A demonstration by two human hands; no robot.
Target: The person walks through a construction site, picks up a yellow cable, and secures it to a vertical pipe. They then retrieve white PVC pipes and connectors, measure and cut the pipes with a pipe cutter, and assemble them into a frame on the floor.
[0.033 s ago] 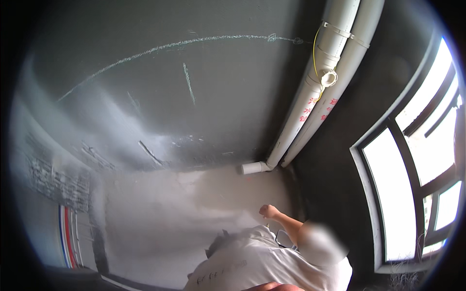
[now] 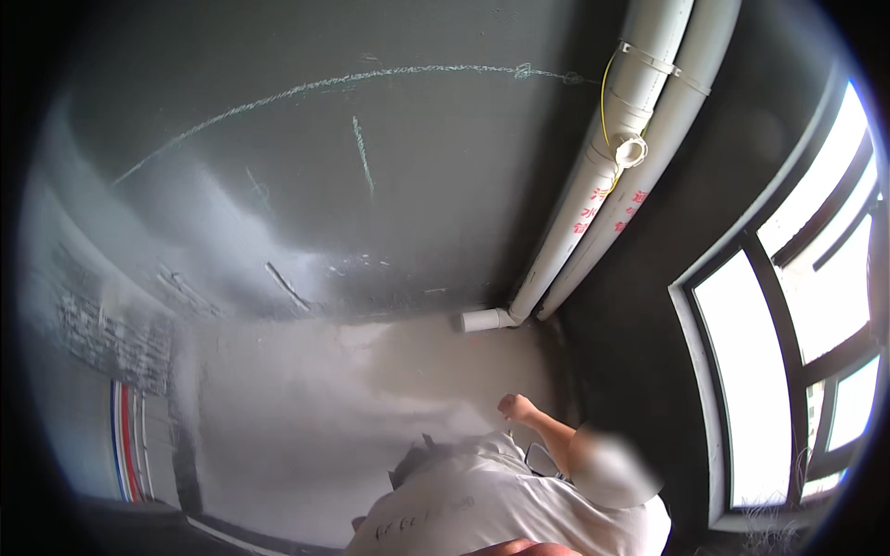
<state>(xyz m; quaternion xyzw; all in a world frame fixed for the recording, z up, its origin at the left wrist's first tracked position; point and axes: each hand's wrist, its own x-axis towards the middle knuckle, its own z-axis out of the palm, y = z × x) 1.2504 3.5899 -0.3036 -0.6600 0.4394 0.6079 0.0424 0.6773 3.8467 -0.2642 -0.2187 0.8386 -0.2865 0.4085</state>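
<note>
A person in a white shirt is crouching low in the picture, near the corner of a bare grey room. One raised hand is curling into a loose fist just in front of the grey wall, holding nothing that can be made out; whether it belongs to the camera wearer or a co-worker cannot be told, so the wearer's own hands cannot be judged. Two white pipes are running down the corner, carrying small red markings midway and a yellow wire near a round cap. A window is glowing at the right. Red and blue stripes are showing at the lower left.
</note>
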